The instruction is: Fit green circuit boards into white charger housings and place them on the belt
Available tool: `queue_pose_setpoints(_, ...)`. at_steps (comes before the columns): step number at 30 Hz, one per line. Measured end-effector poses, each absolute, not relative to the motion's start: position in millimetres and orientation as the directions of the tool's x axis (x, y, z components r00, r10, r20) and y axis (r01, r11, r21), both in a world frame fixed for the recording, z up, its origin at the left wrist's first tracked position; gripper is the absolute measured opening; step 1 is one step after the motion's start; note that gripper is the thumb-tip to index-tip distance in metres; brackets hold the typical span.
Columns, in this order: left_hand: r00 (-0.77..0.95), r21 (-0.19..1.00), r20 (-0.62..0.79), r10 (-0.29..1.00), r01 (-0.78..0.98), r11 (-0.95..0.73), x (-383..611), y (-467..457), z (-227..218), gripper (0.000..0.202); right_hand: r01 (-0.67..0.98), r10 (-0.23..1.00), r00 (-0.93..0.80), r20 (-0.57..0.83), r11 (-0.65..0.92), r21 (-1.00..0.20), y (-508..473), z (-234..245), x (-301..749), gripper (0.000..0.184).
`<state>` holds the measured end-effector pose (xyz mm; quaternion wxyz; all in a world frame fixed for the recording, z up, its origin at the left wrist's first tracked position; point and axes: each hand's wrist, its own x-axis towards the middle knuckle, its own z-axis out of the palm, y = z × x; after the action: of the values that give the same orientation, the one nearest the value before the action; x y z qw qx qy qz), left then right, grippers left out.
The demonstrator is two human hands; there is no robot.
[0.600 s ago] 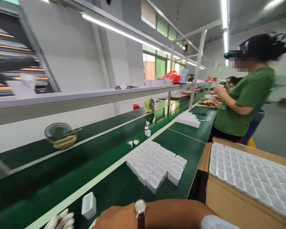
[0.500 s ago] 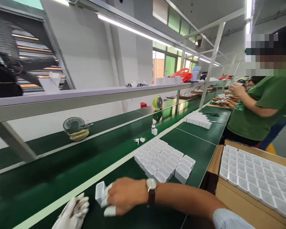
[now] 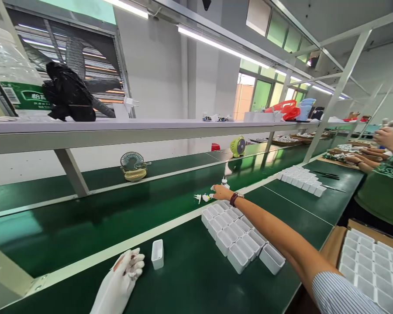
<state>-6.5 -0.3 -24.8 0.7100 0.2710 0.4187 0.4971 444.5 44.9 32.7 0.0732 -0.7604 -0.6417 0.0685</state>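
My right hand, with white finger covers and a wristwatch, stretches out over the green belt. Its fingertips look parted, beside a small white plug part with a yellow-green piece; whether they touch it I cannot tell. Another white plug piece lies just left of that. Behind the hand stands a white plug adapter, partly hidden. My left hand, in a white glove, is curled closed near the front, with no object visible in it. A single white open-topped plastic case stands to its right.
Rows of white cases stand beneath my right forearm. A carton of more cases is at right. A co-worker in a green shirt stands beyond. A shelf crosses above the belt; a small fan sits behind.
My right hand has let go of the single white case, now standing alone, and has reached forward to the plug parts. The view has turned to the right hand's left, bringing a bottle into sight.
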Motion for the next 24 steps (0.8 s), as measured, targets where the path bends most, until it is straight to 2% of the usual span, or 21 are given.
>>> queue_pose_setpoints(2, 0.120, 0.911, -0.235, 0.965, -0.317, 0.262, -4.1, -6.4, -23.6, 0.034, 0.962, 0.983, 0.173, -0.063, -0.182, -0.206, 55.8, 20.1, 439.6, 0.034)
queue_pose_setpoints(4, 0.108, 0.996, -0.091, 0.990, -0.003, 0.091, -0.7, -15.2, -24.8, 0.046, 0.959, 0.979, 0.172, -0.113, -0.192, -0.207, 68.4, 9.7, 430.6, 0.034)
queue_pose_setpoints(5, 0.130, 0.986, -0.016, 0.991, 0.168, -0.006, 1.2, -19.9, -26.7, 0.050, 0.959, 0.976, 0.170, -0.136, -0.196, -0.206, 74.9, 5.1, 425.2, 0.033)
queue_pose_setpoints(7, 0.226, 0.889, 0.081, 0.971, 0.425, -0.173, 5.0, -27.9, -33.6, 0.056, 0.960, 0.972, 0.166, -0.169, -0.199, -0.198, 86.7, -2.9, 414.0, 0.032)
queue_pose_setpoints(9, 0.319, 0.786, 0.130, 0.939, 0.544, -0.294, 7.7, -32.3, -42.9, 0.060, 0.963, 0.969, 0.162, -0.184, -0.196, -0.187, 95.9, -9.2, 403.5, 0.031)
queue_pose_setpoints(12, 0.365, 0.692, 0.146, 0.919, 0.627, -0.359, 8.5, -32.4, -55.0, 0.054, 0.967, 0.973, 0.145, -0.180, -0.178, -0.183, 103.6, -13.8, 390.9, 0.031)
queue_pose_setpoints(15, 0.336, 0.662, 0.187, 0.923, 0.651, -0.371, 7.9, -30.2, -59.6, 0.035, 0.967, 0.980, 0.111, -0.164, -0.144, -0.208, 104.6, -9.7, 381.3, 0.032)
queue_pose_setpoints(19, 0.277, 0.714, 0.243, 0.930, 0.598, -0.364, 8.9, -27.5, -57.2, 0.035, 0.960, 0.992, 0.016, -0.128, -0.051, -0.275, 94.5, 8.8, 366.8, 0.033)
queue_pose_setpoints(24, 0.136, 0.739, 0.318, 0.938, 0.585, -0.335, 8.0, -22.3, -51.5, 0.031, 0.905, 0.971, -0.231, -0.065, 0.189, -0.381, 46.7, 31.4, 332.9, 0.047)
